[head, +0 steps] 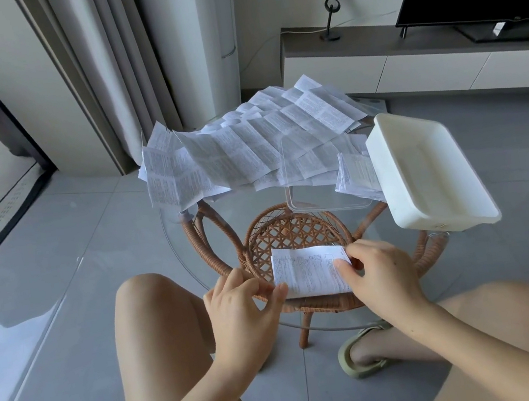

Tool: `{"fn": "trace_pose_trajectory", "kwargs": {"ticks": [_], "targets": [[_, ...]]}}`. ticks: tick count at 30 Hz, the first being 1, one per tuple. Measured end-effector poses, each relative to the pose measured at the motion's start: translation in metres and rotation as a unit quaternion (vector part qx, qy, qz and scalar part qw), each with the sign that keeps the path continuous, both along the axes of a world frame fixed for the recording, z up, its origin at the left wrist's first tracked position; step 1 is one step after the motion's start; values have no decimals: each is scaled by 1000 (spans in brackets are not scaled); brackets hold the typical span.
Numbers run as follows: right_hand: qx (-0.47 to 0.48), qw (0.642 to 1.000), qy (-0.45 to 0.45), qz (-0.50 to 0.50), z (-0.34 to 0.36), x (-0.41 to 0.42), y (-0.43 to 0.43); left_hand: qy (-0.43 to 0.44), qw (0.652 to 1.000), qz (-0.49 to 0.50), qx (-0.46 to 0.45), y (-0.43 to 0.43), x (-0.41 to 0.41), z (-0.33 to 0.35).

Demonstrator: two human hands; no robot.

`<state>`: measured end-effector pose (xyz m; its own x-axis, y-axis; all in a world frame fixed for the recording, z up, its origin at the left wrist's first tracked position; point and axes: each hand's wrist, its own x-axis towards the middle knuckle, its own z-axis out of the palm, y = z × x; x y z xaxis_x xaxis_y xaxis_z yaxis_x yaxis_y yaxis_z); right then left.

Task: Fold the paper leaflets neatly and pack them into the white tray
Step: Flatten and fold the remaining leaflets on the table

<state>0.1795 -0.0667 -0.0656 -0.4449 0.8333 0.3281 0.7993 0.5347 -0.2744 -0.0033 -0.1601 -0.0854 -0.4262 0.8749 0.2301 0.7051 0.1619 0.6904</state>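
Folding one leaflet (309, 273); pinching its right edge with right hand (383, 271); touching it with left hand (241, 302), grip unclear; next maybe pressing flat, then into white tray (425, 171).

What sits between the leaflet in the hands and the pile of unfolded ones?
A clear lid, its far part overlapping the pile; nearer the leaflet only bare glass tabletop. Shown in the head view.

We find bare counter (249, 202) at centre and nine o'clock; loose leaflets (246, 140) crowd twelve, a clear lid (318, 198) lies before them, the tray (431, 167) blocks two.
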Motion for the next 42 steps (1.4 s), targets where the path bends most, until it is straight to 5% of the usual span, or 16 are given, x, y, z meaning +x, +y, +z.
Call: {"fn": "trace_pose_trajectory", "kwargs": {"ticks": [15,22,26,38,42], "targets": [[-14,1000,-5,-13,-1,-1,0,99,995,-29,-11,-1,-5,0],[-36,999,-10,-19,3,-1,0,274,917,-290,-21,14,-9,9],[-35,999,-7,-18,3,-1,-1,221,917,-327,-63,15,-18,1],[0,997,22,-74,-7,-11,-7,239,913,-325,-63,16,-21,3],[61,994,26,-86,-13,-18,-13,180,935,-298,-66,17,-16,4]]}}
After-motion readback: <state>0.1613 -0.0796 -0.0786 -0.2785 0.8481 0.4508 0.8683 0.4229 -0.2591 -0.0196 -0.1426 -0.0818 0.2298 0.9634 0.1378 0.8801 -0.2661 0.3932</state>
